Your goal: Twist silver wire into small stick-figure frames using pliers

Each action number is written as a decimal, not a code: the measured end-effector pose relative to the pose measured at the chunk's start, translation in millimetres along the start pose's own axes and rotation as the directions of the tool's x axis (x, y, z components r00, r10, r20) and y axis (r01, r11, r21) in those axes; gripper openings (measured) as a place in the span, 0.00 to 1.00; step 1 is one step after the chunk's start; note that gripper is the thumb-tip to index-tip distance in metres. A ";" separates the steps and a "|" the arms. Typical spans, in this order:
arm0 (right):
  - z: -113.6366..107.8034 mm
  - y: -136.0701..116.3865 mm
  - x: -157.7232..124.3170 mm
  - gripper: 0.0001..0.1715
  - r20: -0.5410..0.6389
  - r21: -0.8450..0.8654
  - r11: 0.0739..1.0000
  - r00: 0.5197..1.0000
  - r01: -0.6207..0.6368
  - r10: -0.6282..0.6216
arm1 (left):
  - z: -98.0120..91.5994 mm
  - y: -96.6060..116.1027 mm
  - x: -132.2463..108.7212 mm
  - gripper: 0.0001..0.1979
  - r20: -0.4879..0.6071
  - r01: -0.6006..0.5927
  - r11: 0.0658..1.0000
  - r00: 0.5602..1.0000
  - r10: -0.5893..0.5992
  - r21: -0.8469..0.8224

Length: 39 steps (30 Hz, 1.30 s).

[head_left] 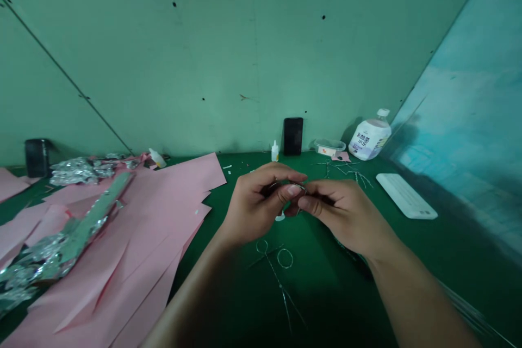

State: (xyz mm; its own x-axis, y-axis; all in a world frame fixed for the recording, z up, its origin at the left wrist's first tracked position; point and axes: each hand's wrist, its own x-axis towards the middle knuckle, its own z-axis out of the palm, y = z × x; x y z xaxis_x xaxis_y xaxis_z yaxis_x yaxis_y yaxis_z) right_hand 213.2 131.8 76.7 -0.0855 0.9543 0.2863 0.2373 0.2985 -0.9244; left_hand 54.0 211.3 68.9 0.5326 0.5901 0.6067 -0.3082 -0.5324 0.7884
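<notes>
My left hand [261,201] and my right hand [345,212] meet above the green table, both closed at the fingertips. Between them is a thin piece of wire [300,187], mostly hidden by the fingers; its full shape cannot be made out. The left thumb presses along it, and the right thumb and forefinger pinch its other side. Below the hands lies a twisted wire figure [274,268] with a looped head, crossed arms and two legs. A separate wire ring [285,258] rests just right of its head.
Pink paper sheets [163,212] and crumpled silver foil [85,169] cover the left side. At the back stand a small glue bottle [274,151], a dark phone [293,136], a plastic tub [329,147] and a drink bottle [370,136]. A white box [406,196] lies right, near more twisted wire [354,173].
</notes>
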 end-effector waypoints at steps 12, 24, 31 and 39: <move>-0.4 1.1 -1.8 0.07 0.027 0.004 1.000 0.999 -0.026 0.025 | 3.2 -0.6 -2.0 0.04 -0.022 -0.124 0.992 0.992 0.124 0.018; 5.6 -3.6 -2.0 0.08 -0.158 -0.607 0.763 0.907 0.221 -0.389 | 3.0 0.7 -5.3 0.08 -0.039 -0.080 0.987 0.996 0.086 0.136; 17.1 14.1 -0.1 0.15 -0.188 -0.852 0.489 0.764 0.187 -0.618 | 15.1 -2.8 -4.2 0.07 -0.113 -0.117 0.975 0.984 0.140 0.187; 12.6 -5.7 -4.4 0.10 -0.162 -0.292 0.945 0.967 0.143 -0.197 | 15.8 19.4 -10.9 0.09 -0.069 -0.336 0.875 0.922 0.382 0.350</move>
State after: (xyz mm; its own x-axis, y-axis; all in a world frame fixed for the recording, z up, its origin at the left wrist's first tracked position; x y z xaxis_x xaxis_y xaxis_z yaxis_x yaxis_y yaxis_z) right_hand 200.0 125.7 77.5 0.0279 0.8657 0.4997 0.4951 0.4223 -0.7593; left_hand 54.7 185.0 76.0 0.3193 0.3825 0.8670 -0.1730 -0.8761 0.4501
